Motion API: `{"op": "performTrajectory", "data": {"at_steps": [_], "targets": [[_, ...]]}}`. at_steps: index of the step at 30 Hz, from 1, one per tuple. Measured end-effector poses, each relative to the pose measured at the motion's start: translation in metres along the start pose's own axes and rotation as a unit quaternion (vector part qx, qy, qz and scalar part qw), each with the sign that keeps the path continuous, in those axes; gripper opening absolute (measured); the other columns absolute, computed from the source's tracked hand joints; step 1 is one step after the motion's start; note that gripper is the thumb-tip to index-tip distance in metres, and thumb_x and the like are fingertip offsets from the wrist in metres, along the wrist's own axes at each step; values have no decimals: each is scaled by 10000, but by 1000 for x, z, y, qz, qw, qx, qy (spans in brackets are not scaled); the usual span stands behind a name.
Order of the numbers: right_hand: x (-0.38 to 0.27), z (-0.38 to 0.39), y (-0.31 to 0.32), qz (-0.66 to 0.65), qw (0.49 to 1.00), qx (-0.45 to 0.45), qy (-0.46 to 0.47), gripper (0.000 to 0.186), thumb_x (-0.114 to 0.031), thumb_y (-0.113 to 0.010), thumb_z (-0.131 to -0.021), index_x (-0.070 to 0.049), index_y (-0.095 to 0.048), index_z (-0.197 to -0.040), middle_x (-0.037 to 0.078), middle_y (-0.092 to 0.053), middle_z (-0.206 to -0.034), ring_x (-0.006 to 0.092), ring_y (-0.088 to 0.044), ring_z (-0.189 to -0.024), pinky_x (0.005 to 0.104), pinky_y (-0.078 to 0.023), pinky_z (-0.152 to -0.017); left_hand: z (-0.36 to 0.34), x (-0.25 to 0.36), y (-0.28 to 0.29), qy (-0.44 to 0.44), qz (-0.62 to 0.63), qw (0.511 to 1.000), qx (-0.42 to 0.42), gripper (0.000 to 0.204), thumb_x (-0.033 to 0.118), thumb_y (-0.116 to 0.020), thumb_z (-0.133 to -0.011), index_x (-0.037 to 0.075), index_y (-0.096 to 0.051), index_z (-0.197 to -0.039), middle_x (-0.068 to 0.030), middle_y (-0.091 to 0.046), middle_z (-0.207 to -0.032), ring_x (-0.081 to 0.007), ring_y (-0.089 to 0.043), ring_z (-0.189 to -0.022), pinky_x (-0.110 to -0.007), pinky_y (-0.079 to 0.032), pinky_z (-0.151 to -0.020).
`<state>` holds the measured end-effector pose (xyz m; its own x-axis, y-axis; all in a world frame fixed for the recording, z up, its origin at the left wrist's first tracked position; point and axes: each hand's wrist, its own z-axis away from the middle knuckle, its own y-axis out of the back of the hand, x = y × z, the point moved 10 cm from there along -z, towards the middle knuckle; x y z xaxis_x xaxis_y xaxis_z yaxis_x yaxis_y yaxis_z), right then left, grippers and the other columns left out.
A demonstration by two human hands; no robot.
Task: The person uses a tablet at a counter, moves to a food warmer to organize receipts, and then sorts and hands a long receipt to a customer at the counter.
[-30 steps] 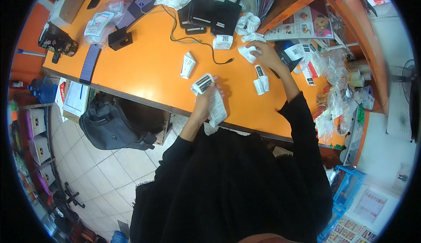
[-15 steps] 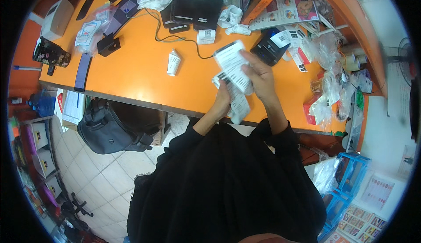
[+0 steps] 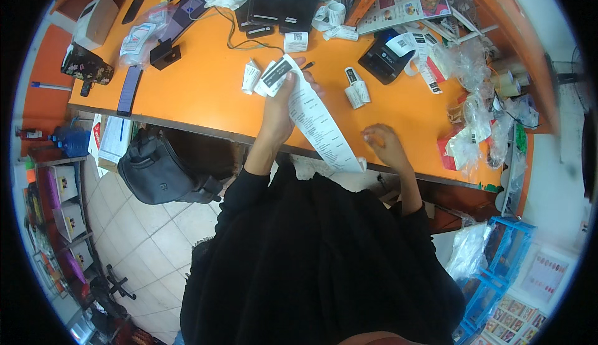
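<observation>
Our left hand [image 3: 278, 113] grips a long receipt [image 3: 322, 129] near the counter [image 3: 187, 89]'s front edge; our right hand [image 3: 392, 151] curls loosely.

Receipt [image 3: 321, 127]: long white strip, lines of dark print facing up
Pose: slanting down rightward from the left hand [image 3: 281, 107], reaching the desk's [image 3: 205, 111] near edge
Curl [image 3: 276, 76]: white, dark printed block, at the strip's top; whether joined, unclear
Grip: left thumb over the paper

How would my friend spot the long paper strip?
Find the orange table, then the left hand above it. That hand holds the long white paper strip, slanting down rightward. It's far longer than the curled white papers lying nearby.
</observation>
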<state>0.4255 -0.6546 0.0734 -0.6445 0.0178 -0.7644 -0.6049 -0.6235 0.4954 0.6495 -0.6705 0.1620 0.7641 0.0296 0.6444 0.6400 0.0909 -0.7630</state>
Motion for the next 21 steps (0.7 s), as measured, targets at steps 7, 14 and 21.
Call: {"op": "performTrajectory", "data": {"at_steps": [7,14,21], "targets": [[-146,-11,-26,-256,923,118,263,520,-266,-586,-750,-38,-373,-1166,64,-464,-1043,144,-431,-968,260,-325,-845,21,-11,-17,12,-79,997,-7,426,287,-448,-832,-4,-357,-1130,-67,-506,-790,-155,-541,-724,-283,-459,-648],[-49,-99,-59,113,983,-131,67,280,-237,-598,-735,-16,-560,-902,63,-578,-757,134,-540,-670,251,-422,-651,28,123,76,-205,-54,965,155,409,241,-457,-819,24,-345,-1147,-45,-459,-803,-144,-490,-715,-308,-452,-633],[-163,-231,7,332,886,224,235,220,-199,-634,-630,-72,-579,-801,81,-567,-829,252,-514,-851,344,-410,-717,1,36,78,6,16,992,126,371,205,-452,-825,11,-364,-1129,-65,-477,-792,-153,-506,-693,-296,-463,-611]]}}
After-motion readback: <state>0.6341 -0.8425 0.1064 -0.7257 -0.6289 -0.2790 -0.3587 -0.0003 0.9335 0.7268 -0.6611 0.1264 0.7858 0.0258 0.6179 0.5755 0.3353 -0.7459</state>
